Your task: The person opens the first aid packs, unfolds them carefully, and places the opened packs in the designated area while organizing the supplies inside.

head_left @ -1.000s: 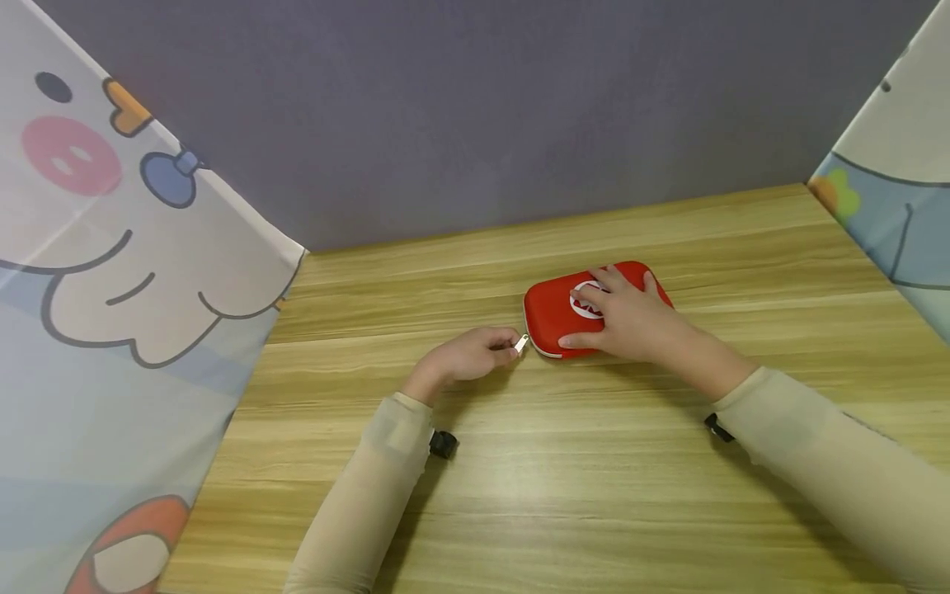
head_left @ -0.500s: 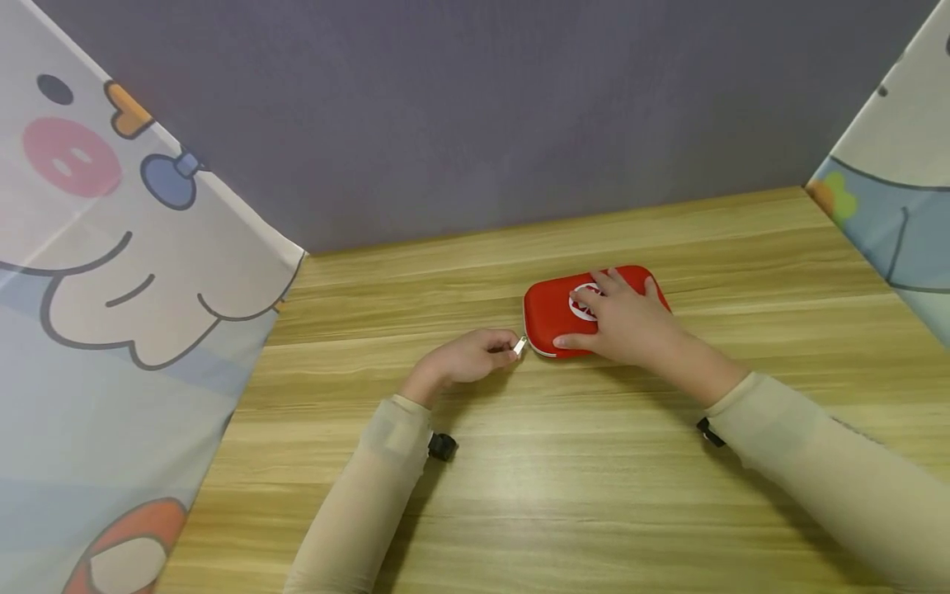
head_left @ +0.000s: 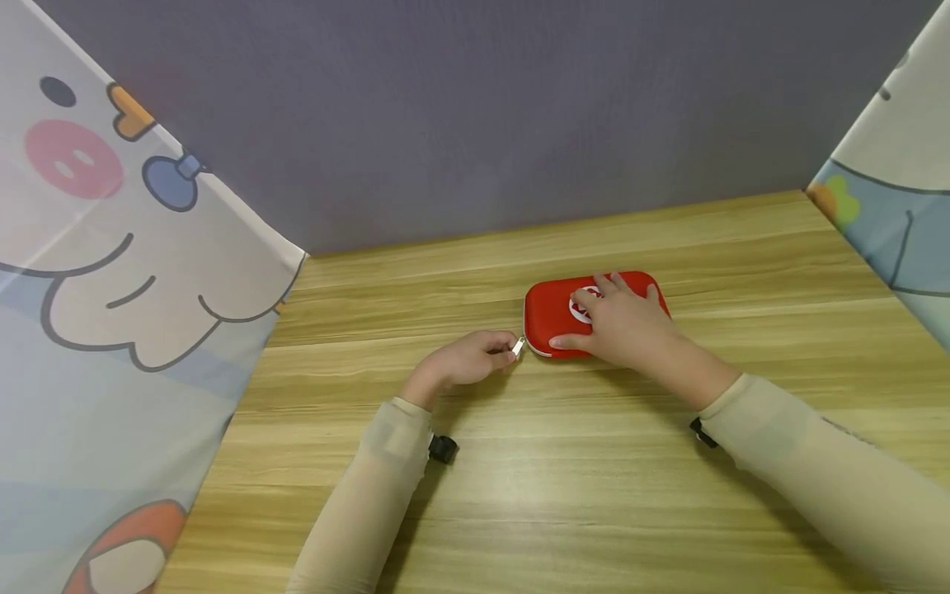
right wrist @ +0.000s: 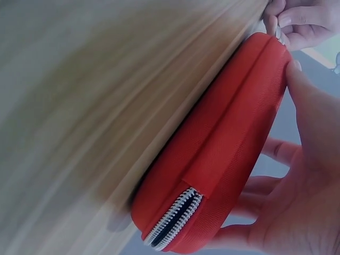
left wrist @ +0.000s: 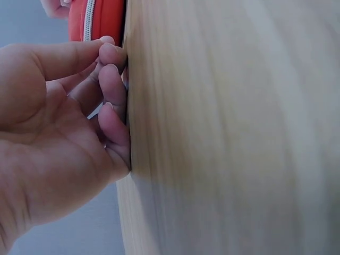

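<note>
A red zip case [head_left: 547, 307] with a round white emblem [head_left: 580, 307] lies flat on the wooden table. My left hand [head_left: 466, 358] pinches the metal zipper pull [head_left: 519, 346] at the near left corner of the case. Spread over the lid, my right hand [head_left: 631, 326] rests with its thumb along the near edge. In the right wrist view, zipper teeth [right wrist: 175, 219] stand parted at one end of the case. The left wrist view shows the zipper [left wrist: 89, 20] with its teeth together, just beyond my fingertips.
Wood-grain table [head_left: 519, 495] surrounds the case. A grey-purple panel [head_left: 482, 124] rises at its back edge. Cartoon-printed cloth stands at the left [head_left: 223, 272] and right [head_left: 898, 223]. A black strap piece [head_left: 443, 449] sits at my left wrist.
My right hand has shifted slightly left, and the case's far right corner has come a little nearer. The left hand keeps its pinch on the zipper pull and has barely moved.
</note>
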The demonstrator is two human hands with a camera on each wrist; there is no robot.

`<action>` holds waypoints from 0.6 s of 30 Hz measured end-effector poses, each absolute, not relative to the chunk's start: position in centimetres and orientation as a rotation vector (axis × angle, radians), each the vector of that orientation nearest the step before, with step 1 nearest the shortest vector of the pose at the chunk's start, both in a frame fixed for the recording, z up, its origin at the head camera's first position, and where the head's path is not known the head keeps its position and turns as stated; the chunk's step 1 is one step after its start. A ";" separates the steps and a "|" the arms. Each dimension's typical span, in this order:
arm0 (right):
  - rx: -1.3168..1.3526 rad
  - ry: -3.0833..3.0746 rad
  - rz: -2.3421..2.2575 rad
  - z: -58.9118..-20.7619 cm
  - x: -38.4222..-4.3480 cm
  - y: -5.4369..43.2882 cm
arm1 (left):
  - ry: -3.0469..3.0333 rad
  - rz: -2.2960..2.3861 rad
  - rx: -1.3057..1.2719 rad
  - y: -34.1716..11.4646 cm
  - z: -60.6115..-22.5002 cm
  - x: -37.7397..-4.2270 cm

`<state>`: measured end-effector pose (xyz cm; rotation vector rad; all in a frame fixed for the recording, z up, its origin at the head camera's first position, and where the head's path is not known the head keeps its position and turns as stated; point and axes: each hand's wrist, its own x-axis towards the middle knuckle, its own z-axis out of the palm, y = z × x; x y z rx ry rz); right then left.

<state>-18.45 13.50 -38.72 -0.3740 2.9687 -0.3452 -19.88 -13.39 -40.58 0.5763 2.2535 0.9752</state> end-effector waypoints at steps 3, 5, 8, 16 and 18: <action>-0.358 2.965 -0.347 -38.6 -18.4 13.4 | 2.251 0.982 0.575 -13.3 -40.6 -19.8; -0.348 2.960 -0.345 -38.6 -18.5 13.2 | 2.249 0.987 0.579 -13.4 -40.5 -19.8; -0.332 2.953 -0.354 -38.5 -18.5 13.1 | 2.251 0.984 0.583 -13.4 -40.5 -19.7; -0.300 2.954 -0.373 -38.4 -18.6 12.8 | 2.273 0.936 0.627 -13.5 -40.5 -19.6; -0.289 2.958 -0.379 -38.4 -18.6 12.7 | 2.286 0.918 0.642 -13.4 -40.5 -19.6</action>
